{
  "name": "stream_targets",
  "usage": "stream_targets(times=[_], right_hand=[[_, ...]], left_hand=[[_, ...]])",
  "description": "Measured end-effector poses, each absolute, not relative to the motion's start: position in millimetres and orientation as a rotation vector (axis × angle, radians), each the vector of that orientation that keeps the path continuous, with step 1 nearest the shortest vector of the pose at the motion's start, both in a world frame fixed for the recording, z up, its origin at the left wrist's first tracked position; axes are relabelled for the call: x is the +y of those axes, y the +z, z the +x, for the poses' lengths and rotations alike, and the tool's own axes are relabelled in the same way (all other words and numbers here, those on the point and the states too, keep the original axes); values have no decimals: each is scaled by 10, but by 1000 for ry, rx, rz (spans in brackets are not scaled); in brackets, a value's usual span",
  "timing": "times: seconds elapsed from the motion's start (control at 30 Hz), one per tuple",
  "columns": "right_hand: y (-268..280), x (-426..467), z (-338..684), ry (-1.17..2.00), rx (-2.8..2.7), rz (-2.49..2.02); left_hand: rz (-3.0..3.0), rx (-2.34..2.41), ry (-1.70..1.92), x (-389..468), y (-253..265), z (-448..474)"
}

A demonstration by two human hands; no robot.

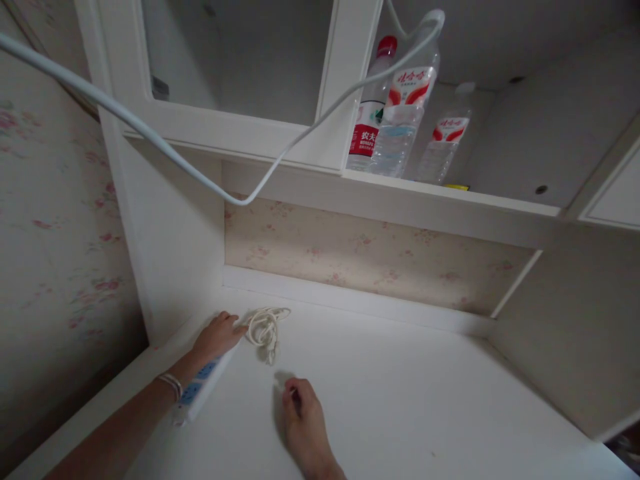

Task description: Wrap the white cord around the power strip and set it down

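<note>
My left hand (220, 337) lies over the far end of a white power strip (213, 380) with blue socket faces, its fingers closed around the strip. A striped band circles that wrist. Just right of these fingers, a loosely coiled cream cable (263, 328) rests on the white surface; whether it joins the strip is hidden. Nearer to me, my right hand (306, 420) is low over the surface, with fingers curled toward the thumb. What these fingers hold, if anything, cannot be made out.
A thick white cable (165, 150) hangs across the view above my hands. On the cabinet shelf (450, 200) stand a red-capped bottle (365, 127), a large clear bottle (400, 120) and a smaller bottle (445, 147). Cabinet side panels flank the white surface (400, 400).
</note>
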State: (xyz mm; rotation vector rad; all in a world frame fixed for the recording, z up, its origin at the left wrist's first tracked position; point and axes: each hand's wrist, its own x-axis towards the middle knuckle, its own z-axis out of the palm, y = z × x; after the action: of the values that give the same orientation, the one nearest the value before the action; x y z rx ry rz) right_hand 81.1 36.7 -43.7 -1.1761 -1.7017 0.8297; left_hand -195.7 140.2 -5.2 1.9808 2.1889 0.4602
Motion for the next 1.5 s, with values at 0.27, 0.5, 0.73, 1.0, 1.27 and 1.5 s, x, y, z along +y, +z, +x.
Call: stream_targets(times=[0.27,0.5,0.73,1.0,1.27,1.5], right_hand=[[-446,429,864,888,-1634,-1194],[-399,252,938,980,-1506,-1168],[-390,-4,1290,1136,-1535,-1128],[-397,16,1282,1063,-1677,-1144],[-361,-16,1310,987,-1797,-1146],[-463,52,1273,1108,-1678,-1148]], left_hand=[[1922,2345,168,762,-65,-2134],[1920,2561,160,765,-4,-2054],[2166,2475,558,668,6,-1603],[2160,2350,718,905,-240,-869],[2062,2365,829,1271,-372,-996],[2031,2275,1042,1234,-416,-1040]])
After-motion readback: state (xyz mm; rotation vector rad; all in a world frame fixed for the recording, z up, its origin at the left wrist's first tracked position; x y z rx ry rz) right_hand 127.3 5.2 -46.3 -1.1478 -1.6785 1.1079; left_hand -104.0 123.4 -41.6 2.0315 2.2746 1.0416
